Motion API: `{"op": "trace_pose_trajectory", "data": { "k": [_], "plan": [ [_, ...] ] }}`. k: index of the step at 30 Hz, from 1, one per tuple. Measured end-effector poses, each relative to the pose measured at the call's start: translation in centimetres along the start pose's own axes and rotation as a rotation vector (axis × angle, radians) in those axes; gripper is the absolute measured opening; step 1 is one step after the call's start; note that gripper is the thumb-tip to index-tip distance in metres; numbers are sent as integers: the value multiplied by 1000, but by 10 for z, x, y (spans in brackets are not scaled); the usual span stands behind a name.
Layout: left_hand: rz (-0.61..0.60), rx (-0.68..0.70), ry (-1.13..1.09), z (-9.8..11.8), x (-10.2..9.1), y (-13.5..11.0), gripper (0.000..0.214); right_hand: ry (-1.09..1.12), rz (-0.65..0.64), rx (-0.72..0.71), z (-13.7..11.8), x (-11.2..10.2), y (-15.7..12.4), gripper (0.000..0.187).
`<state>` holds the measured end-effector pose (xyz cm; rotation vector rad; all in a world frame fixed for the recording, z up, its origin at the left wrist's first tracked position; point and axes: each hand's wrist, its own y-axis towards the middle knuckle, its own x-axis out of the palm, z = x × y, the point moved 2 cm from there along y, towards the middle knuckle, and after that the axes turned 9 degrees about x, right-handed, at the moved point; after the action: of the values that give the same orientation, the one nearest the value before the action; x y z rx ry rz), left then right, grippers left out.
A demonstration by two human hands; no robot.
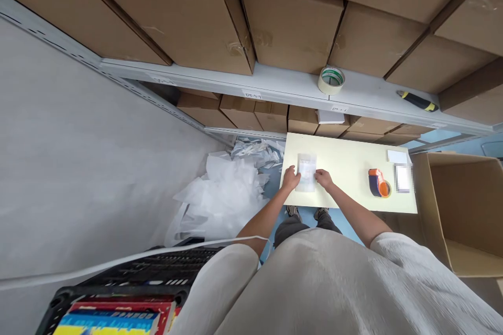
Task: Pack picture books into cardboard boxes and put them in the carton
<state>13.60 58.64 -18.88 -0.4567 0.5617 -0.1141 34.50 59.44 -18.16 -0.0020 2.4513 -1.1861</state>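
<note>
A flat pale packet (307, 174), which looks like a clear plastic sleeve with a printed sheet or booklet inside, lies on the cream tabletop (346, 167). My left hand (291, 179) grips its left edge, thumb on top. On the opposite edge my right hand (323, 178) pinches the packet with curled fingers. An orange and dark blue tape dispenser (376, 183) with a roll of tape rests farther right on the table. Beyond it are a small white card or box (397, 156) and a blurred white rectangle (402, 178).
Cardboard boxes (291, 23) fill the shelf above, where a masking tape roll (331, 80) and a utility knife (417, 101) lie. White plastic film (223, 199) is heaped left. An open carton (463, 209) stands right. A black crate (129, 277) with books and a white cable (137, 255) are lower left.
</note>
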Motion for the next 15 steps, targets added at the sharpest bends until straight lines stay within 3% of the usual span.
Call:
{"op": "trace_pose_trajectory", "data": {
  "k": [7, 15],
  "plan": [
    [-60, -41, -168, 3, 2, -5, 67, -15, 69, 107, 0, 9, 8, 17],
    [-67, 6, -212, 7, -15, 4, 58, 25, 59, 95, -23, 22, 20, 23]
  ]
}}
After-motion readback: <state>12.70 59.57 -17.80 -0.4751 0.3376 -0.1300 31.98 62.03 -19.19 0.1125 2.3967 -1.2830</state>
